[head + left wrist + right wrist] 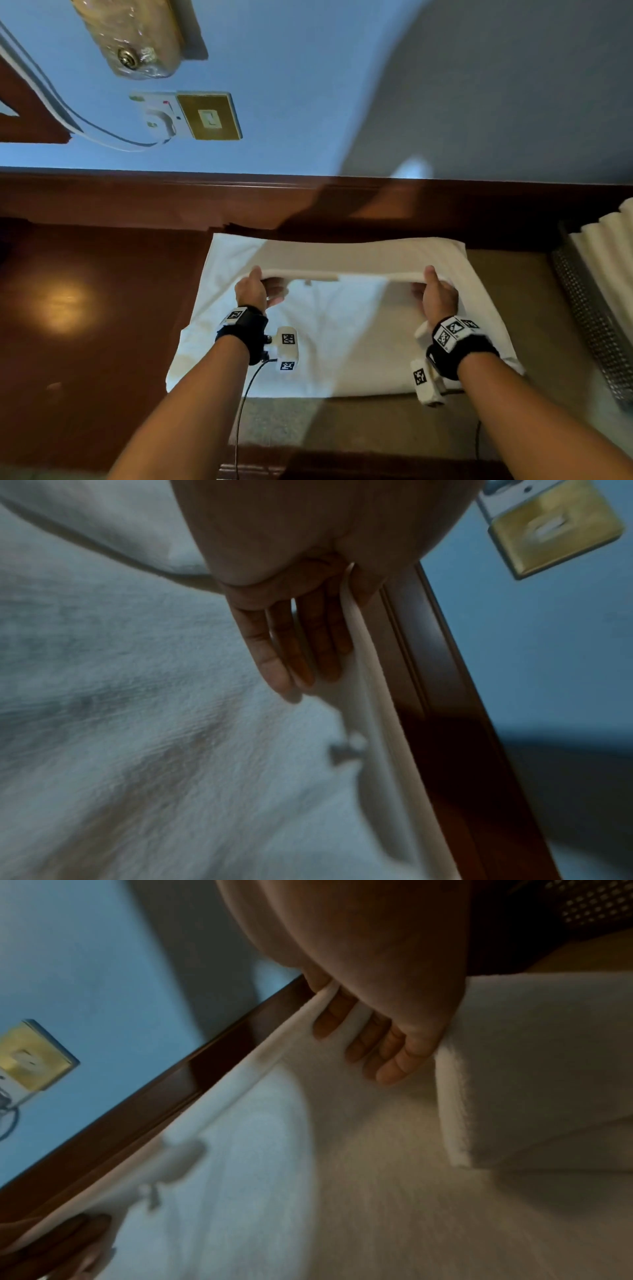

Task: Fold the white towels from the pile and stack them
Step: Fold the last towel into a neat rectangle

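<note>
- On the table (85, 308), centre-right, lies the white towel (342, 342), spread flat w/ its far part doubled over toward the person.
- Left hand (255, 291) pinches the raised folded edge (339, 275) at its left end: thumb on top, fingers (284, 653) straight underneath, per left wrist view.
- Right hand (436, 296) does the same at the right end; thumb over, fingers (394, 1056) under the edge.
- Edge is lifted clear of the lower layer, stretched fairly taut btwn both hands.
- Step in hand, as I judge it: carrying this fold across the towel.
- To do it well: keep both ends level & equally tensioned so the middle doesn't sag; bring the edge square to the opposite hem; lay down, then smooth outward.
- Risk: a small tag (308, 282) hangs near the left end & may bunch under the fold.
- More white towels (609, 240) sit at far right in a mesh basket (589, 318), well apart.
</note>
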A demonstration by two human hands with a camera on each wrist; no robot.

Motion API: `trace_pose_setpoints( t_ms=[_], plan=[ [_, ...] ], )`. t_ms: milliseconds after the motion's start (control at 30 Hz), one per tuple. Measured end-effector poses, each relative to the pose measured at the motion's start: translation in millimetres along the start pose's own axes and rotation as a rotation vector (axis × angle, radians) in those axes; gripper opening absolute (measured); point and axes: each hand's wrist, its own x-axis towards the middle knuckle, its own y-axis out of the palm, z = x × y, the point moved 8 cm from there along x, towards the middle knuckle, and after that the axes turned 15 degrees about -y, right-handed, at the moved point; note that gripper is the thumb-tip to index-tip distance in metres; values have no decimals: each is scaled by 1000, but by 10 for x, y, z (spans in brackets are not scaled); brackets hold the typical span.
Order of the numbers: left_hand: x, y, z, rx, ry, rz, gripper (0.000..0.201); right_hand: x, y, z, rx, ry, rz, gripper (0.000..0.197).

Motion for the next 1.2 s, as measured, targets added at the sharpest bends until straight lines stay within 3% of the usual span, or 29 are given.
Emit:
trace_pose_setpoints(
  t_ms=[100, 200, 367, 500, 600, 667, 700, 800, 867, 933, 1000, 1067, 1200],
  plan=[
    [302, 146, -72, 33, -24, -29, 49, 293, 150, -47, -115, 4, 17, 64],
    [579, 267, -146, 24, -45, -69, 50, 595, 303, 17, -232, -24, 60, 61],
    [921, 455, -246, -27, -132, -71, 47, 1014, 569, 176, -553, -128, 236, 58],
    [1091, 592, -268, -38, -180, -70, 55, 1280, 719, 173, -820, -225, 402, 43],
    [1194, 616, -242, -27, -184, -111, 51, 1349, 798, 126, -938, -301, 480, 46],
    [1174, 636, -278, 18, -112, -150, 45, 1351, 836, 93, -978, -334, 516, 41],
    [1119, 666, -333, 164, -30, -201, 43, 1344, 832, 105, -982, -385, 508, 40],
    [750, 1110, -240, 990, 311, -309, 42, 1249, 828, 93, -1103, -628, 557, 33],
    [467, 1541, 197, 1246, 383, -221, 54, 1208, 727, 42, -1199, -733, 607, 33],
    [255, 1946, 747, 1491, 387, -92, 78, 1248, 554, 10, -1258, -778, 626, 39],
    [164, 2207, 1163, 1661, 415, -22, 95, 1362, 340, 18, -1250, -787, 599, 45],
    [166, 2330, 1345, 1690, 451, -25, 99, 1552, 92, -10, -1201, -737, 549, 48],
    [236, 2391, 1439, 1683, 548, -148, 91, 1995, -317, -198, -858, -419, 460, 58]
  ],
)
